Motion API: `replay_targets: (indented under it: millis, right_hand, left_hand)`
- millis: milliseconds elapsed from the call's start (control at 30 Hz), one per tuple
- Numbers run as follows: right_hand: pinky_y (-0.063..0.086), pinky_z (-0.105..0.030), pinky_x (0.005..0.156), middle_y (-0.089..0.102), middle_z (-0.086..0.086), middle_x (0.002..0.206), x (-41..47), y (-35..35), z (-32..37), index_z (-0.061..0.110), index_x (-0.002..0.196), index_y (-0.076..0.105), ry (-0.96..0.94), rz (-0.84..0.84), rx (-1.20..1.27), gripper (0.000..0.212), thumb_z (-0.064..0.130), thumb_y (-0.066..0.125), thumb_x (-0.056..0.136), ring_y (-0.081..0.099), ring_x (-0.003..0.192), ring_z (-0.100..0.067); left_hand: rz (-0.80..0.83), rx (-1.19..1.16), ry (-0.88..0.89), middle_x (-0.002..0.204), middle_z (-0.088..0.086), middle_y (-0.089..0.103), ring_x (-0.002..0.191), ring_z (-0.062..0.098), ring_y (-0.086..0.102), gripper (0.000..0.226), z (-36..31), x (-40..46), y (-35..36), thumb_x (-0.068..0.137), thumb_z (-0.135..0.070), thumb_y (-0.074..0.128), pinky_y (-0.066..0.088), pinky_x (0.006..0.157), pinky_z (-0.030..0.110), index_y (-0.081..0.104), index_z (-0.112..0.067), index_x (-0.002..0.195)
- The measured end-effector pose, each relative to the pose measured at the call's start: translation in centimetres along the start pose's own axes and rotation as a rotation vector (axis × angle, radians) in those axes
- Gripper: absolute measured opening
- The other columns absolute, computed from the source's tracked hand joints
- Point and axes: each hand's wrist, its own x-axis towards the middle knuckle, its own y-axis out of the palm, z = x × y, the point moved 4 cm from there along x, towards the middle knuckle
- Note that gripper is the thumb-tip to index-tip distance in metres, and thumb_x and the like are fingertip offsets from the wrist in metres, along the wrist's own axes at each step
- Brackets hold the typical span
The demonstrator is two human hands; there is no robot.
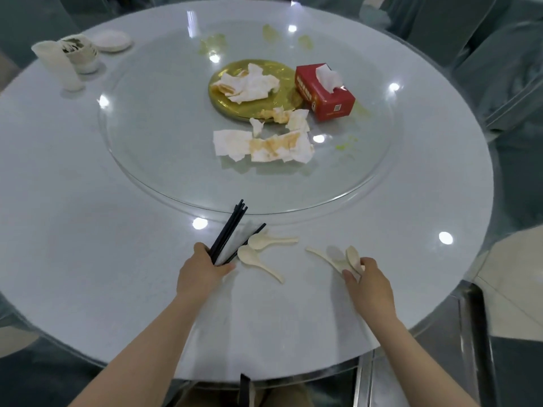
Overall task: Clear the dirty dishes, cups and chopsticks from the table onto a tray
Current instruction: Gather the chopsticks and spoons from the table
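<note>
L hand [201,271] grips bundle of black chopsticks [227,233], tips fanning up-right. R hand [368,284] pinches white spoons [349,259] near table [88,230] edge. Btwn hands: two loose spoons [258,248] on table, just beside chopsticks. Stacked cups [75,58] far left, well apart.

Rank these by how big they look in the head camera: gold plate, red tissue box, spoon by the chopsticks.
1. round gold plate
2. red cardboard tissue box
3. cream plastic spoon, though it lies nearer the camera
</note>
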Motion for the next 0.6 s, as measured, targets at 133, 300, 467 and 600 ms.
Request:
replay_targets:
  millis: [133, 300, 467, 600]
  right_hand:
    - [0.029, -0.022, 0.048, 0.052, 0.006, 0.078, 0.8, 0.4, -0.4, 0.014, 0.099, 0.048, 0.076, 0.024, 0.021, 0.024, 0.030, 0.062, 0.089, 0.047, 0.062, -0.009]
    - [0.033, -0.028, 0.048, 0.058, -0.005, 0.071, 1.4, 1.0, 0.3, 0.012, 0.078, 0.051, 0.068, 0.077, 0.040, 0.006, 0.011, 0.052, 0.085, 0.048, 0.057, -0.016]
    - [0.036, -0.029, 0.053, 0.061, -0.009, 0.081, 2.8, 0.9, 2.4, 0.011, 0.083, 0.059, 0.001, 0.089, -0.020, 0.014, 0.003, 0.047, 0.085, 0.053, 0.067, -0.022]
    - [0.032, -0.031, 0.053, 0.058, -0.018, 0.079, 2.8, 0.8, 3.9, 0.004, 0.081, 0.058, -0.045, 0.035, 0.075, 0.017, -0.004, 0.043, 0.081, 0.048, 0.062, -0.024]
  left_hand:
    - [0.000, 0.117, -0.008, 0.075, 0.000, 0.059, 0.064, 0.018, 0.057, 0.033, 0.5, 0.4, -0.1, 0.077, -0.042, 0.066, 0.040, 0.051, 0.028, 0.044, -0.018, 0.084]
    - [0.010, 0.198, 0.026, 0.059, -0.002, 0.050, 0.050, 0.015, 0.046, 0.036, 1.2, 0.1, -0.7, 0.088, -0.039, 0.057, 0.030, 0.046, 0.025, 0.042, -0.016, 0.064]
    - [0.082, 0.216, 0.036, 0.055, -0.003, 0.042, 0.049, 0.015, 0.038, 0.035, 1.8, 0.0, -1.5, 0.087, -0.026, 0.056, 0.027, 0.048, 0.025, 0.037, -0.016, 0.060]
    - [0.115, 0.067, 0.001, 0.057, -0.001, 0.044, 0.051, 0.015, 0.040, 0.033, 2.6, -0.2, -1.8, 0.089, -0.021, 0.056, 0.028, 0.050, 0.025, 0.040, -0.014, 0.061]
